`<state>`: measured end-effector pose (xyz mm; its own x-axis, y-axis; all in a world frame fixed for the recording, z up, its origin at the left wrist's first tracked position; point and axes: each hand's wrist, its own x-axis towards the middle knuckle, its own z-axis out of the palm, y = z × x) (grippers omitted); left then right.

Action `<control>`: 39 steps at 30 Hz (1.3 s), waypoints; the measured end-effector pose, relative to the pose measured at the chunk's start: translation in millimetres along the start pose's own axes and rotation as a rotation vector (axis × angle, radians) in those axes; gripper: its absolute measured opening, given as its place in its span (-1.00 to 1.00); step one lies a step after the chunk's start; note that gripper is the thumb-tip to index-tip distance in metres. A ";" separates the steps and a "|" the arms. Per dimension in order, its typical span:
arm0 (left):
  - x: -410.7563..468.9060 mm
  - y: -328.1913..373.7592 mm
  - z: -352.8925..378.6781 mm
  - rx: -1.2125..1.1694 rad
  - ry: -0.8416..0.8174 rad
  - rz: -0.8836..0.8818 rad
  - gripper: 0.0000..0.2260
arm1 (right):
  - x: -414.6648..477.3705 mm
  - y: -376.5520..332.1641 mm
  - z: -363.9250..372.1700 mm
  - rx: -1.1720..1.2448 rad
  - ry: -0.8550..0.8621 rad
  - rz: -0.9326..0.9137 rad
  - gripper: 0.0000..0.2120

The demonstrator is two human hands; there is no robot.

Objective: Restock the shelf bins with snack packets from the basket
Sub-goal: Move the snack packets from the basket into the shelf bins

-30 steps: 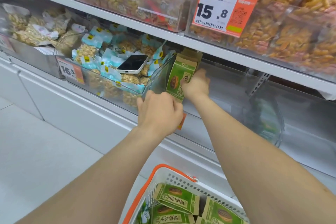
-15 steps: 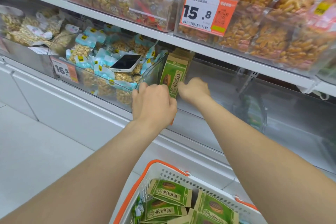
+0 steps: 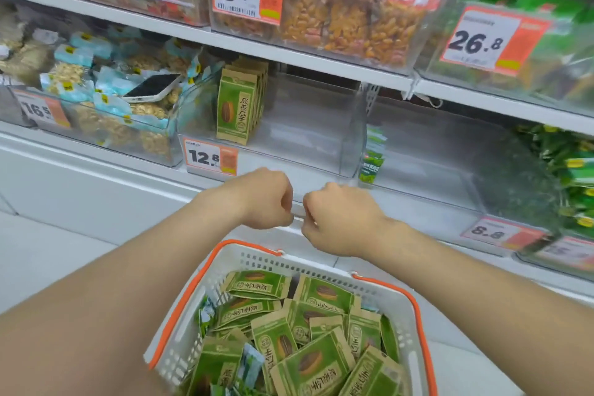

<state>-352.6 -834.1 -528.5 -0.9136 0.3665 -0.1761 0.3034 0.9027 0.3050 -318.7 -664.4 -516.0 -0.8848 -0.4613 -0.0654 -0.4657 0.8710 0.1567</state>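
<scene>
Both hands have come back out of the shelf bin since a moment ago and now hang over the basket. Seen from the head camera, the left hand [image 3: 260,199] and the right hand [image 3: 340,222] are close together, almost touching. Their fingers are curled in like fists, and nothing can be seen inside them. A row of green packets [image 3: 238,106] stands upright at the left end of the clear bin [image 3: 308,151], right beside its left wall. A price tag [image 3: 209,156] that says 12.8 is stuck on the front of that bin. Below the hands is the white basket [image 3: 315,268] with orange handles. It holds a heap of packets [image 3: 308,360] of the same green kind, lying every which way. In the next bin to the left, a white phone [image 3: 151,88] lies on top of blue-topped snack bags [image 3: 80,51].
</scene>
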 end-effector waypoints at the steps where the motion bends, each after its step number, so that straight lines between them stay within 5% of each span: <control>1: -0.5 8.0 8.2 0.045 -0.086 0.015 -0.88 | -10.1 4.1 8.8 -0.015 -0.099 -0.002 -0.81; 7: 1.2 52.5 72.2 0.247 -0.405 0.111 -0.71 | -50.2 19.9 60.3 -0.067 -0.660 -0.033 -0.70; 15: -19.0 82.8 187.0 0.398 -0.718 0.202 -0.72 | -75.8 16.0 73.0 -0.119 -0.846 -0.075 -0.72; 18: -27.0 86.2 209.0 0.376 -0.745 0.201 -0.75 | -80.3 17.3 67.5 -0.118 -0.861 -0.087 -0.82; 21: -30.8 91.9 216.5 0.324 -0.690 0.181 -0.70 | -79.0 21.2 66.1 -0.119 -0.825 -0.080 -0.65; 24: -27.6 90.9 219.5 0.258 -0.619 0.095 -0.95 | -77.0 25.8 64.1 -0.080 -0.764 -0.059 -0.62; 29: -25.2 86.6 219.7 0.157 -0.626 0.016 -0.81 | -75.0 26.1 62.3 -0.051 -0.760 -0.050 -0.62; 31: -25.5 89.8 211.1 0.127 -0.595 -0.022 -0.92 | -74.1 26.0 60.0 -0.045 -0.762 -0.052 -0.62; 35: -16.5 91.2 183.5 -0.025 -0.523 -0.137 -0.70 | -71.1 28.0 52.0 -0.015 -0.733 -0.040 -0.70; 39: -4.3 88.7 151.5 -0.317 -0.354 -0.283 -0.93 | -72.2 34.4 34.8 0.050 -0.571 0.074 -0.84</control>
<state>-280.8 -721.5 -642.5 -0.7839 0.2221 -0.5798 -0.0872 0.8852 0.4569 -271.4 -595.2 -540.2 -0.7766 -0.2468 -0.5797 -0.3901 0.9109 0.1348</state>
